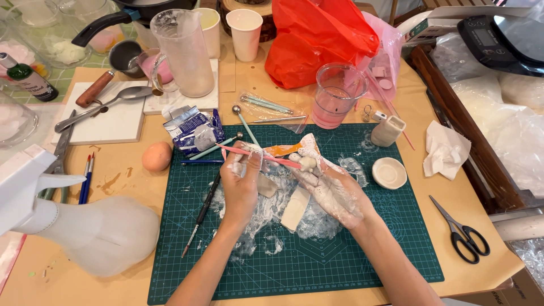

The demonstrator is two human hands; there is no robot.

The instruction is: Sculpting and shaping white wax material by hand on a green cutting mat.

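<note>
**Clay-dusted hands shaping a small piece over the cutting mat**

White clay coated both hands above the middle of the green cutting mat; the left hand was closed around a thin pink modelling tool, whose tip reached across to a small pale clay piece; the right hand lay palm up over the mat, fingers curled loosely under that piece and cradling it; whether an orange scrap just beyond the fingers was also held, I could not tell. On the mat beneath the hands lay crumpled clear film and a flat slab of clay; a small clay cup and a shallow dish stood at the mat's far right corner; black scissors lay off the mat's right edge; an egg sat just off its left edge; a long dark brush lay along the mat's left side.

To my judgement, such fine work would go best with the tool held near its tip, light pressure, and the supporting fingers kept steady; the wet clay would likely dent easily.
</note>
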